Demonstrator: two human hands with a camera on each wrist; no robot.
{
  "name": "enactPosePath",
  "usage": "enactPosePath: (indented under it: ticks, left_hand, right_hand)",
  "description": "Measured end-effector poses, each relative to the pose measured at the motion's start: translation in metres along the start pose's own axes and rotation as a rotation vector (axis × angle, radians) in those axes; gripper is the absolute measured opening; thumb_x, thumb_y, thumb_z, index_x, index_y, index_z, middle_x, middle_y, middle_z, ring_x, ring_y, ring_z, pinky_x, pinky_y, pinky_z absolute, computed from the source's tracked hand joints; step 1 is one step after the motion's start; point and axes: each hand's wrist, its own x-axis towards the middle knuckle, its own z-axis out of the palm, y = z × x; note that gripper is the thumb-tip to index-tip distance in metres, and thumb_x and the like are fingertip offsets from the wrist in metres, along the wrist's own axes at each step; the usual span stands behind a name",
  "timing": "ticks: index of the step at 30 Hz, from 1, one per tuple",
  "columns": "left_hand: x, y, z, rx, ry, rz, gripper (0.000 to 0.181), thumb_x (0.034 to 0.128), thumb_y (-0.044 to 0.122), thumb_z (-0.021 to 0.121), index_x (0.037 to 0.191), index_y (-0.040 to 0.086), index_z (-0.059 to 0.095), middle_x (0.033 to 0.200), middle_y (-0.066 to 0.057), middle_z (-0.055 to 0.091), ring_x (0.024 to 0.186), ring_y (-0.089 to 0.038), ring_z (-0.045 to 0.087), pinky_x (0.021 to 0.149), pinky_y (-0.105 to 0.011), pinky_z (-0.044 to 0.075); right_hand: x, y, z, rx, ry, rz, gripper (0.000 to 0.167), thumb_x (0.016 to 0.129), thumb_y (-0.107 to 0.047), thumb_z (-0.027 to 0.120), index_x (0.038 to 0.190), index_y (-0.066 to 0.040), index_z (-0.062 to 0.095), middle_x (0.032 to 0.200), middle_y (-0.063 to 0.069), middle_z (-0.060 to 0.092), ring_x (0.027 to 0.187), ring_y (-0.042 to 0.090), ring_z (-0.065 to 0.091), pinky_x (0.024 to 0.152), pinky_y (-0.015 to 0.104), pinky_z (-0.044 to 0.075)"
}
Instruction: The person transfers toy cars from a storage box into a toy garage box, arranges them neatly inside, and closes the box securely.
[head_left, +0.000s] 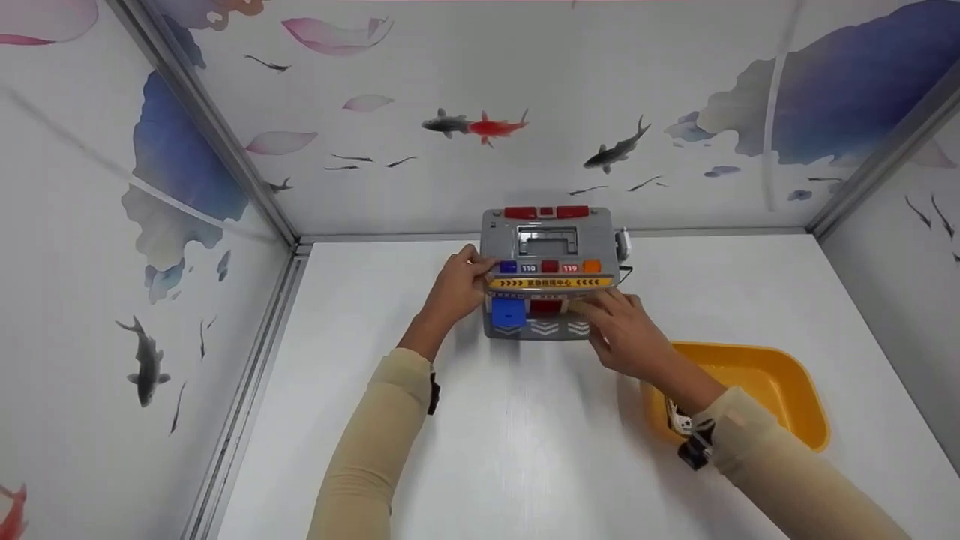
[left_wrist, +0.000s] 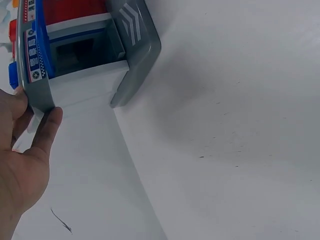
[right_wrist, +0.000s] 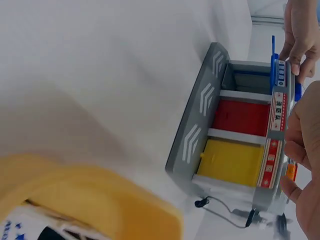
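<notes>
A grey toy rescue station [head_left: 551,240] with coloured roof buttons and small garage doors stands near the back wall. Its blue door [head_left: 508,312] is swung up, baring a dark compartment [left_wrist: 80,50]. The red door [right_wrist: 241,118] and the yellow door [right_wrist: 231,162] are closed. My left hand [head_left: 457,285] pinches the station's left roof corner between thumb and fingers. At the right front edge is my right hand [head_left: 626,334], fingers loosely bent beside the roof strip and yellow door. Exact contact of those fingers cannot be made out.
A yellow basin [head_left: 780,375] sits at the right, partly under my right forearm, with a white-and-black patterned item [head_left: 679,420] inside. A black cord [right_wrist: 220,212] hangs at the station's right side. Printed panels enclose the white table [head_left: 480,450].
</notes>
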Motion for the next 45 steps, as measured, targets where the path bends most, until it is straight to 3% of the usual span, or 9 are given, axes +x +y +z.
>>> enactPosePath:
  ticks: [5, 10, 14, 19, 25, 28, 33, 40, 45]
  left_hand:
    - [0.001, -0.002, -0.003, -0.05, -0.005, 0.003, 0.04, 0.1127, 0.023, 0.066, 0.15, 0.01, 0.068, 0.116, -0.006, 0.061, 0.103, -0.018, 0.057, 0.088, -0.033, 0.054]
    - [0.004, 0.002, -0.003, -0.078, -0.014, -0.056, 0.04, 0.1108, 0.023, 0.068, 0.149, 0.011, 0.069, 0.114, -0.005, 0.06, 0.101, -0.015, 0.059, 0.084, -0.029, 0.054]
    - [0.006, 0.006, -0.001, -0.094, -0.021, -0.086, 0.038, 0.1106, 0.024, 0.068, 0.146, 0.009, 0.07, 0.114, -0.005, 0.062, 0.1, -0.016, 0.059, 0.081, -0.028, 0.051]
    - [0.006, 0.005, 0.001, -0.123, -0.013, -0.11, 0.03, 0.1106, 0.023, 0.068, 0.136, 0.006, 0.069, 0.116, -0.006, 0.064, 0.101, -0.016, 0.062, 0.082, -0.028, 0.053]
    - [0.005, 0.001, 0.004, -0.168, 0.012, -0.127, 0.024, 0.1112, 0.017, 0.067, 0.133, 0.006, 0.069, 0.119, -0.005, 0.066, 0.107, -0.014, 0.065, 0.09, -0.029, 0.058]
    - [0.006, 0.0, 0.004, -0.196, 0.012, -0.137, 0.019, 0.1115, 0.015, 0.066, 0.128, 0.007, 0.066, 0.119, -0.004, 0.067, 0.108, -0.014, 0.065, 0.091, -0.029, 0.059]
    - [0.005, 0.001, 0.003, -0.176, 0.011, -0.141, 0.025, 0.1111, 0.014, 0.067, 0.135, 0.007, 0.069, 0.117, -0.004, 0.065, 0.108, -0.014, 0.064, 0.09, -0.03, 0.058]
    - [0.004, 0.002, 0.001, -0.081, 0.025, -0.088, 0.038, 0.1102, 0.018, 0.069, 0.147, 0.009, 0.071, 0.114, -0.005, 0.06, 0.103, -0.014, 0.058, 0.087, -0.029, 0.055]
    - [0.002, 0.002, -0.001, -0.08, 0.033, -0.074, 0.041, 0.1108, 0.022, 0.068, 0.15, 0.01, 0.069, 0.112, -0.005, 0.06, 0.101, -0.014, 0.057, 0.085, -0.028, 0.053]
  right_hand:
    - [-0.038, 0.023, -0.012, 0.002, -0.05, 0.054, 0.038, 0.102, -0.008, 0.072, 0.14, -0.008, 0.071, 0.136, 0.014, 0.068, 0.124, 0.034, 0.06, 0.111, 0.06, 0.051]
    - [-0.073, 0.041, -0.024, -0.011, -0.092, 0.106, 0.037, 0.101, -0.006, 0.073, 0.137, -0.006, 0.072, 0.135, 0.014, 0.068, 0.124, 0.035, 0.063, 0.108, 0.062, 0.053]
    - [-0.1, 0.054, -0.03, -0.01, -0.068, 0.114, 0.04, 0.095, -0.006, 0.08, 0.134, -0.008, 0.074, 0.133, 0.012, 0.068, 0.121, 0.033, 0.065, 0.103, 0.06, 0.057]
    - [-0.123, 0.066, -0.032, -0.036, -0.014, 0.065, 0.044, 0.09, -0.009, 0.088, 0.132, -0.007, 0.075, 0.128, 0.011, 0.069, 0.113, 0.03, 0.07, 0.094, 0.054, 0.064]
    - [-0.142, 0.076, -0.031, 0.009, -0.087, 0.07, 0.044, 0.088, -0.017, 0.092, 0.128, -0.009, 0.076, 0.133, 0.012, 0.068, 0.115, 0.031, 0.071, 0.089, 0.052, 0.066]
    - [-0.15, 0.08, -0.03, 0.055, -0.172, 0.109, 0.05, 0.086, -0.03, 0.096, 0.13, -0.015, 0.076, 0.142, 0.015, 0.065, 0.123, 0.038, 0.067, 0.093, 0.059, 0.063]
    - [-0.158, 0.085, -0.027, 0.088, -0.282, 0.157, 0.066, 0.081, -0.055, 0.096, 0.137, -0.025, 0.075, 0.152, 0.016, 0.061, 0.133, 0.043, 0.059, 0.102, 0.07, 0.056]
    - [-0.159, 0.088, -0.023, 0.069, -0.331, 0.163, 0.078, 0.078, -0.05, 0.099, 0.146, -0.026, 0.07, 0.153, 0.017, 0.06, 0.134, 0.043, 0.056, 0.106, 0.073, 0.052]
    - [-0.154, 0.088, -0.02, 0.056, -0.373, 0.176, 0.08, 0.079, -0.049, 0.1, 0.15, -0.029, 0.068, 0.155, 0.019, 0.058, 0.136, 0.044, 0.056, 0.109, 0.074, 0.049]
